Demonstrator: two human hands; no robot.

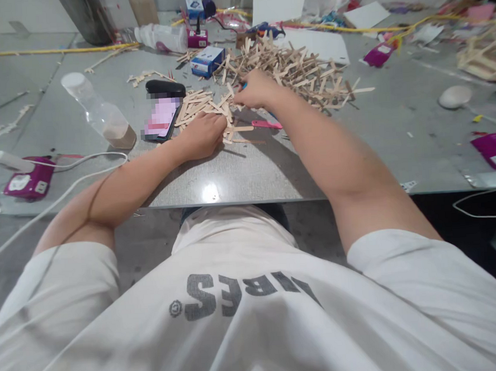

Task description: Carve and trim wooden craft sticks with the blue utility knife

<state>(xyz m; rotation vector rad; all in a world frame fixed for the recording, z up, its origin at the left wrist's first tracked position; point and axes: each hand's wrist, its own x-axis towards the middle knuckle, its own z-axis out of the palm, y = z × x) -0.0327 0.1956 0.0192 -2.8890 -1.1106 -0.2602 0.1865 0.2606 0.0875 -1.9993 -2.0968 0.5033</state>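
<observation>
The right hand point(255, 90) is curling around a blue object point(244, 85); flat pale wooden sticks point(193, 106) are lying beside the left hand point(203, 134), grip unclear.

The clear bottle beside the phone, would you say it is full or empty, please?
Neither: the clear bottle is partly filled, as brownish contents show only near its base and the walls above look clear.
</observation>
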